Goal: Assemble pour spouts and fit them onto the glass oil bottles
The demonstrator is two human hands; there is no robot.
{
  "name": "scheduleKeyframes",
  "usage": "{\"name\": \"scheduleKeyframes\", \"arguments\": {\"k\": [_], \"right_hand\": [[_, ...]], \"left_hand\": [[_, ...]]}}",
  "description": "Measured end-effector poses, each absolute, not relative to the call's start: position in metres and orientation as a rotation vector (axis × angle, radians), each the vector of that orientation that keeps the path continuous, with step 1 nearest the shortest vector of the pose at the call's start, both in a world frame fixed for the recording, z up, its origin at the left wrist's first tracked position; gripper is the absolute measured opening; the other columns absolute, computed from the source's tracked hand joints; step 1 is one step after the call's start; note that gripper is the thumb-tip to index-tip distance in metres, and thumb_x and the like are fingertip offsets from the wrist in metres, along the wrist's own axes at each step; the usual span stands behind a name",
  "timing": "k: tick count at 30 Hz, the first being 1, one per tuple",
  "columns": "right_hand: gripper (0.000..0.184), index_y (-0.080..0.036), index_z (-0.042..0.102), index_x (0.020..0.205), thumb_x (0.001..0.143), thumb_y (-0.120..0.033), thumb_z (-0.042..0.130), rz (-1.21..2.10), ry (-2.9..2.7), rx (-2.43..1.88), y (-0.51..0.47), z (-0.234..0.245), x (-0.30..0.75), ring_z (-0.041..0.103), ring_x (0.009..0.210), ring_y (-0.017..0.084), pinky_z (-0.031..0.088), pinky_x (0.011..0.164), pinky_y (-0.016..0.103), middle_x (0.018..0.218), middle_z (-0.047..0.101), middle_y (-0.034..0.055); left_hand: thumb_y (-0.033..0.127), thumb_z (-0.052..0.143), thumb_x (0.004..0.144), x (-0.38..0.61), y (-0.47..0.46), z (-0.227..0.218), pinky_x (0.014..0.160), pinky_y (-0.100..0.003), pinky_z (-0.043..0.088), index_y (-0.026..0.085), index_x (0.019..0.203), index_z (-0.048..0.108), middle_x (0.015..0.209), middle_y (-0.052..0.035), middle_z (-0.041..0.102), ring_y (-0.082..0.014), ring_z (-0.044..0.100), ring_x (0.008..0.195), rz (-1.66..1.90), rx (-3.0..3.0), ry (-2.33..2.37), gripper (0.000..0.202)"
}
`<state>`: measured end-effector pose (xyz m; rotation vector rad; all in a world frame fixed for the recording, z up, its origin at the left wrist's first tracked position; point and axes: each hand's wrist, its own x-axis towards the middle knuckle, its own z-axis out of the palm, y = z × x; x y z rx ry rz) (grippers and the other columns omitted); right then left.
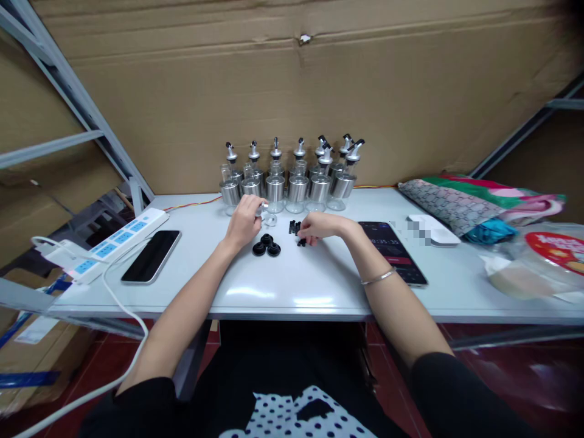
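My left hand [246, 220] is closed on a small silver piece [263, 206] in front of the bottles; its fingers partly hide it. Small clear parts [270, 219] lie beside those fingertips. My right hand [318, 225] has its fingers pinched together at a group of small black pieces [292, 227]. Whether one of these is between its fingertips is hard to see. Round black stoppers [267, 239] sit on the table between the hands. Behind stand glass bottles with steel sleeves [298, 187], the back ones topped with silver-and-black pourers [276, 148].
A phone [152, 257] and a power strip [121, 243] with a white cable lie left. To the right are a phone with a timer [396, 255], a white flat object [435, 231], a patterned bag [460, 204] and a plastic tub [538, 261]. Cardboard [292, 91] walls the back.
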<state>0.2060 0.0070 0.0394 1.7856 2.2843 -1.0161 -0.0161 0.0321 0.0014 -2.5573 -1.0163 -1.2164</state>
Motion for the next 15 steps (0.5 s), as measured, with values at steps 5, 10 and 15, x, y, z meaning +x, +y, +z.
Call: {"name": "scheduleKeyframes", "arguments": {"k": [5, 10, 15], "right_hand": [[0.021, -0.011, 0.064, 0.078, 0.086, -0.025, 0.051, -1.020, 2.287, 1.739, 0.0046, 0.0413, 0.2031, 0.067, 0.069, 0.015, 0.046, 0.058, 0.021, 0.074, 0.071, 0.0080], [0.020, -0.012, 0.063, 0.079, 0.086, -0.026, 0.051, -1.024, 2.292, 1.705, 0.0042, 0.0406, 0.2027, 0.066, 0.067, 0.014, 0.045, 0.057, 0.021, 0.073, 0.071, 0.0070], [0.019, -0.013, 0.062, 0.077, 0.083, -0.030, 0.056, -1.026, 2.309, 1.689, 0.0025, 0.0420, 0.2001, 0.065, 0.064, 0.014, 0.045, 0.056, 0.022, 0.071, 0.070, 0.0060]], "left_hand": [[-0.002, 0.044, 0.068, -0.0167, 0.0326, 0.0011, 0.084, -0.036, 0.045, 0.017, 0.096, 0.052, 0.095, -0.0066, 0.058, -0.0218, 0.049, 0.093, -1.217, -2.552, -1.022, 0.035], [-0.002, 0.043, 0.068, -0.0168, 0.0325, 0.0006, 0.083, -0.035, 0.045, 0.016, 0.096, 0.052, 0.094, -0.0063, 0.058, -0.0212, 0.048, 0.092, -1.219, -2.550, -1.018, 0.036], [-0.003, 0.043, 0.067, -0.0163, 0.0319, 0.0014, 0.083, -0.035, 0.045, 0.016, 0.096, 0.052, 0.093, -0.0062, 0.058, -0.0211, 0.049, 0.092, -1.221, -2.553, -1.027, 0.036]]}}
